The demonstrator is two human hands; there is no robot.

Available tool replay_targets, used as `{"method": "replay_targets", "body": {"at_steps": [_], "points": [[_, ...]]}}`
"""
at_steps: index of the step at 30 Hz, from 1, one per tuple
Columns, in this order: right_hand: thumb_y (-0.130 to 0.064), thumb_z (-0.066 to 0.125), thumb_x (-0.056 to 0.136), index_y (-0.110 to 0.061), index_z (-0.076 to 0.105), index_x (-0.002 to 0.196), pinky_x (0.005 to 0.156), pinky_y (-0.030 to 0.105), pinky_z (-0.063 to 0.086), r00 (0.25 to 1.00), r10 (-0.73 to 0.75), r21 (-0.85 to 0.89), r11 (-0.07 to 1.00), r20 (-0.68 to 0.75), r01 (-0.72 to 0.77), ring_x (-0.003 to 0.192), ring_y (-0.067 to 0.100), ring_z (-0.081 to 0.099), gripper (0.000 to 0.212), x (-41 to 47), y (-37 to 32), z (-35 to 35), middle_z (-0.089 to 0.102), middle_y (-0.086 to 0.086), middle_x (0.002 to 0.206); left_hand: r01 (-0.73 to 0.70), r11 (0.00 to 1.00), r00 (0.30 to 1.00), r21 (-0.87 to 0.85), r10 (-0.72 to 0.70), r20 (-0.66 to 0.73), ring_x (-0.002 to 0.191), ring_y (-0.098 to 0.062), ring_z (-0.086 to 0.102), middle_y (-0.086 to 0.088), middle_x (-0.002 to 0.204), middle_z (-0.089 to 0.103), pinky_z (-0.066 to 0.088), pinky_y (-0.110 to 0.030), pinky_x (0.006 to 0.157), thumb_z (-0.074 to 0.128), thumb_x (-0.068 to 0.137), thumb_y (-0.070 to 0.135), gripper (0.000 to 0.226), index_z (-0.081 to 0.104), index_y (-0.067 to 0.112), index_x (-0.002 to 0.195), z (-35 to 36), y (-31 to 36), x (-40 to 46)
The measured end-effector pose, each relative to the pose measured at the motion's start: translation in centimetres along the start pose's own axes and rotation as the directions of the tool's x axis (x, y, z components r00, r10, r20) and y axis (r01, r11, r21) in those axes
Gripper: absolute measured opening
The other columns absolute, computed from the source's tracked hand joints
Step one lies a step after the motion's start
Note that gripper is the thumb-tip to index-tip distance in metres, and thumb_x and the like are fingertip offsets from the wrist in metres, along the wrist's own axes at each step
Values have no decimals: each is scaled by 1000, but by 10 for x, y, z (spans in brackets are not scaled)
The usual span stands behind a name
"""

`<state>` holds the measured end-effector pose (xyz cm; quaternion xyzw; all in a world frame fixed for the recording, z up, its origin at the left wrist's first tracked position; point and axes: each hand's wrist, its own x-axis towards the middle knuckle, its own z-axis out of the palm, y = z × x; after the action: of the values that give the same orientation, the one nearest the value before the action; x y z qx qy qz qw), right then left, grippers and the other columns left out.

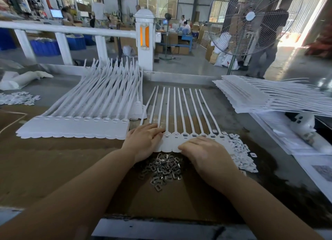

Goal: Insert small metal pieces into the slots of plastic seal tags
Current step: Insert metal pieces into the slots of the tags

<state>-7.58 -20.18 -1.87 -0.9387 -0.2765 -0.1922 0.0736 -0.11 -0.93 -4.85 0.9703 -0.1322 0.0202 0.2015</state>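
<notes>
A joined strip of white plastic seal tags (181, 117) lies in front of me, its tails fanning away and its slotted heads near my hands. My left hand (144, 141) rests flat on the strip's left heads with fingers straight. My right hand (203, 151) lies over the strip's near edge at the right, fingers bent downward onto the tags; whether it pinches a piece is hidden. A heap of small metal pieces (164, 168) sits on the table just below the strip, between my wrists. Several slots in the heads look dark.
A stack of tag strips (77, 126) lies to the left, another stack (260, 96) at the right. Small white plastic caps (240, 153) are piled right of my hand, more (16, 97) at far left. A standing fan (249, 18) and a person stand beyond the table.
</notes>
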Motion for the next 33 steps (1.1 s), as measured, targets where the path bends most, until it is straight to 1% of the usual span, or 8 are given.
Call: {"method": "replay_targets", "body": {"at_steps": [5, 8, 10, 15, 19, 26, 30, 33], "points": [[-47, 51, 88, -14, 62, 107, 86, 34, 45, 989, -96, 153, 985, 109, 79, 100, 19, 55, 39, 2, -24, 5, 63, 1, 107, 28, 998, 999, -60, -26, 32, 141, -7, 14, 14, 151, 27, 7, -37, 116, 26, 100, 42, 40, 40, 41, 137, -1, 0, 4], [-67, 44, 80, -20, 53, 115, 92, 32, 39, 972, -149, 125, 984, 182, 127, 107, 16, 47, 59, 1, -32, 10, 55, -2, 117, 40, 996, 998, -78, -36, 49, 142, -7, 14, 14, 152, 27, 6, -38, 116, 25, 100, 43, 41, 40, 40, 138, -2, -1, 6], [-72, 39, 78, -22, 51, 113, 92, 33, 36, 972, -140, 77, 989, 187, 127, 106, 16, 47, 62, 2, -35, 13, 54, -2, 117, 41, 995, 997, -93, -35, 69, 142, -8, 13, 13, 152, 26, 7, -40, 116, 24, 100, 43, 41, 40, 39, 138, -3, -1, 6], [-63, 33, 82, -15, 54, 109, 90, 33, 36, 991, -33, 7, 999, 127, 33, 109, 20, 50, 59, 11, -34, 17, 57, 2, 117, 49, 992, 994, -120, -37, 101, 142, -8, 11, 12, 153, 24, 4, -37, 115, 22, 101, 42, 43, 38, 37, 140, -9, 2, 2], [-62, 37, 82, -15, 53, 113, 94, 34, 33, 996, -16, 73, 997, 90, 10, 114, 20, 45, 58, 18, -42, 20, 54, 2, 121, 32, 987, 989, -155, -9, 145, 142, -6, 10, 11, 153, 23, 2, -32, 112, 21, 102, 37, 42, 38, 36, 140, -19, 8, -4], [-66, 49, 79, -14, 52, 117, 96, 39, 33, 995, -44, 29, 999, 90, 42, 117, 22, 45, 65, 26, -53, 31, 54, 5, 124, 99, 909, 990, -405, -49, 132, 140, -9, 18, 12, 149, 32, 8, -41, 116, 22, 101, 43, 42, 50, 36, 132, -27, 15, -11], [-60, 54, 80, -12, 60, 105, 88, 38, 42, 1000, -1, -19, 1000, -4, 0, 106, 23, 55, 55, 29, -46, 31, 62, 5, 111, 105, 913, 993, -395, -73, 94, 139, -8, 21, 12, 147, 36, 9, -40, 116, 19, 101, 44, 46, 53, 35, 129, -22, 13, -9], [-62, 44, 82, -15, 59, 110, 90, 36, 39, 999, 30, 39, 999, 24, -31, 109, 20, 52, 56, 29, -42, 32, 60, 2, 115, 83, 961, 996, -264, -72, 50, 140, -8, 20, 12, 148, 35, 7, -38, 115, 15, 101, 43, 46, 49, 38, 131, -15, 11, -8]]}}
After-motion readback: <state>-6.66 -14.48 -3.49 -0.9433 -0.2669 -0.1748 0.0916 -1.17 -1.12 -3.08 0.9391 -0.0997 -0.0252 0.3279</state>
